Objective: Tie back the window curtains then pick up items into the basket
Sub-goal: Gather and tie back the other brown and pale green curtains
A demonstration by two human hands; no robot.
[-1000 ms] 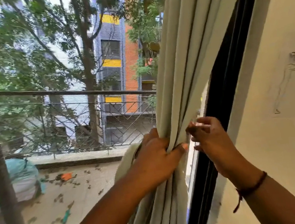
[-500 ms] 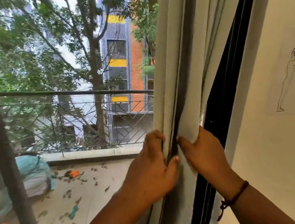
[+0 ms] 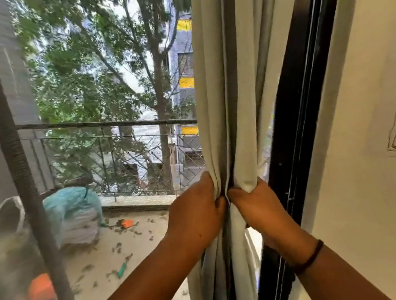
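Observation:
A pale grey-green curtain point(image 3: 227, 74) hangs bunched in folds at the right side of the window, beside the black window frame point(image 3: 297, 100). My left hand point(image 3: 198, 216) grips the left side of the gathered folds at about waist height. My right hand point(image 3: 255, 205), with a dark band on its wrist, clutches the right side of the same bunch. The two hands sit almost knuckle to knuckle, squeezing the fabric between them. No tie-back or basket is in view.
A cream wall point(image 3: 373, 176) with a line sketch of a figure stands to the right. A dark vertical bar point(image 3: 12, 160) crosses the window at left. Outside lie a balcony floor with litter, a teal sack point(image 3: 73, 213), a railing point(image 3: 112, 126) and trees.
Both hands have closed in on the curtain and come together, gathering the folds into a tighter bunch. My view has swung slightly right and nearer.

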